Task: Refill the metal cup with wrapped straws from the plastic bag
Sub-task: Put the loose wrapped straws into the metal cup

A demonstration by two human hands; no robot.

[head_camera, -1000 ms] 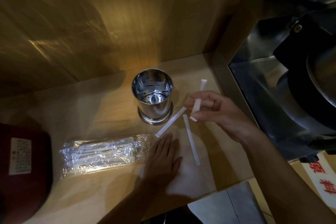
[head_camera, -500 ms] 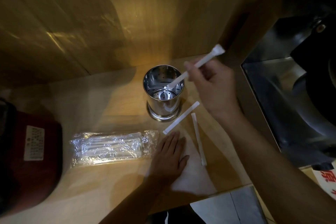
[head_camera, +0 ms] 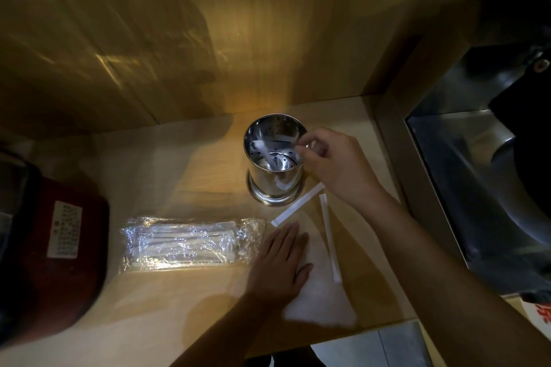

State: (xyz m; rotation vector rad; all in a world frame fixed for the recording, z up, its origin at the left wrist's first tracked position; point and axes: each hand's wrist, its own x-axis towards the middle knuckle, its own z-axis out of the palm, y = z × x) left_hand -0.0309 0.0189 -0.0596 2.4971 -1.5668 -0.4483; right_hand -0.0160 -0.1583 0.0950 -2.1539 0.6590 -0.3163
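The perforated metal cup stands upright on the wooden counter. My right hand hovers at its right rim, fingertips pinched on a wrapped straw that slants down inside the cup; the straw is blurred. Two more wrapped straws lie loose on the counter: one angled beside the cup's base, one running toward me. The clear plastic bag holding several wrapped straws lies flat to the left. My left hand rests palm down, holding nothing, between the bag and the loose straws.
A white paper sheet lies under and right of my left hand. A dark red appliance with a white label sits at the counter's left end. Wooden walls close in behind and to the right, with a stainless steel machine beyond.
My right hand picked one straw off the counter, lifted it over the cup and lowered it inside. My left hand stayed flat on the counter.
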